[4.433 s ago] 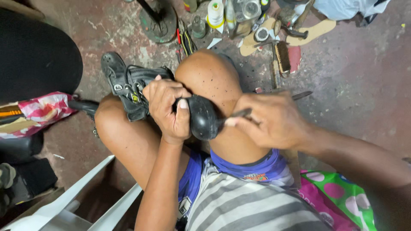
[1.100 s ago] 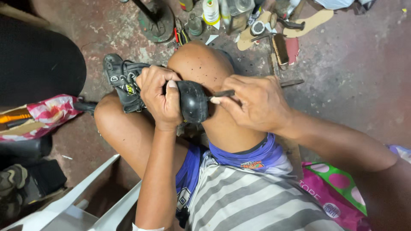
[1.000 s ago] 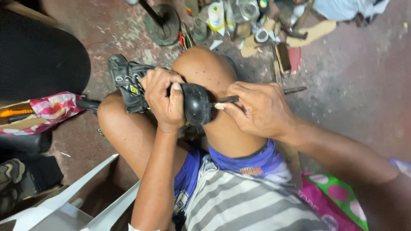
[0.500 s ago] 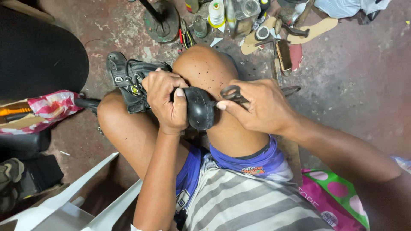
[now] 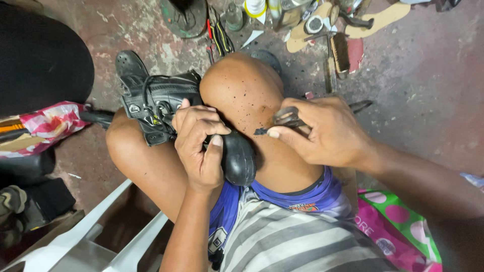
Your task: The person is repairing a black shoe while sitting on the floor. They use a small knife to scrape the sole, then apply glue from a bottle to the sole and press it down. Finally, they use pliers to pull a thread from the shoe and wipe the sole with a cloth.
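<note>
Head view: left hand (image 5: 201,146) gripping black boot (image 5: 166,108), right hand (image 5: 322,132) with pliers (image 5: 288,117).

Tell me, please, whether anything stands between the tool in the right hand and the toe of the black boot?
Nothing visible does. The right hand holds the metal tool just beside the black boot, whose toe the left hand grips against the knee. Only a small dark scrap at the thumb tip lies in the open gap.

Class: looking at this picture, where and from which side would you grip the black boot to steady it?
Probably around the rounded toe, coming from above on the left: the black boot lies between the knees, toe toward the body, and the left hand already wraps there, leaving the right hand free.
</note>
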